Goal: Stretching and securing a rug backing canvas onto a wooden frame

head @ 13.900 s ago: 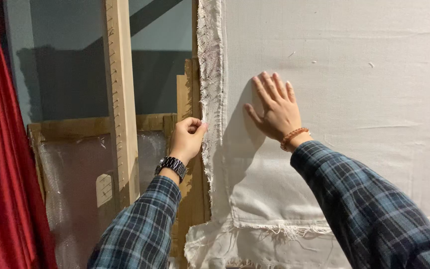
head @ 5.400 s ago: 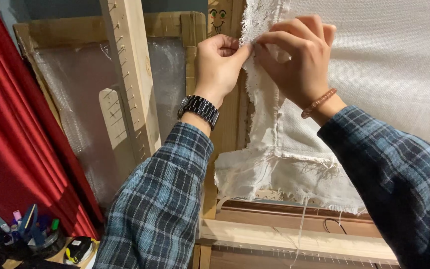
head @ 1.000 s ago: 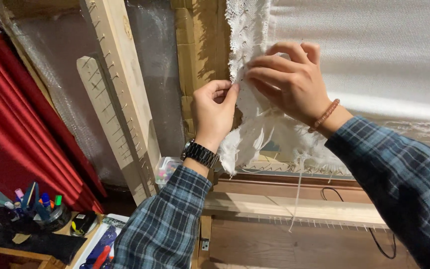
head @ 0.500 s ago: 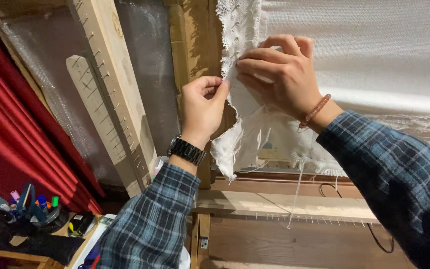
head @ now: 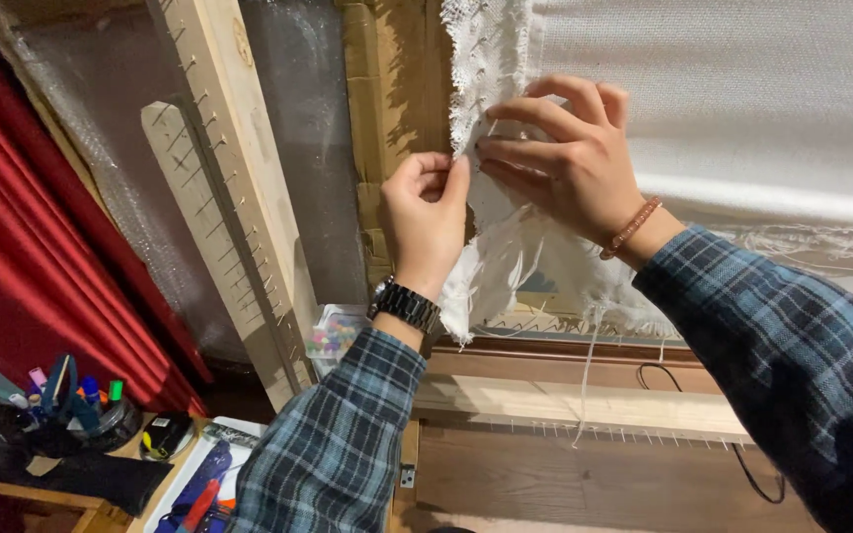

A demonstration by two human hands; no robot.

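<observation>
White frayed cloth: hangs on the wall beside a nail-studded wooden beam. Left hand pinches its ragged edge; right hand presses fingers onto it. Red curtain left of the beam, cluttered desk below.

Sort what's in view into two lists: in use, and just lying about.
In use: left hand and right hand, both pinching the frayed white woven cloth.

Lying about: nail-studded pale wooden beam, red curtain, dark pen pot.

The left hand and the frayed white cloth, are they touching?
Touching. The head view shows the left hand pinching the frayed edge of the white cloth between thumb and fingers, with no gap.
</observation>
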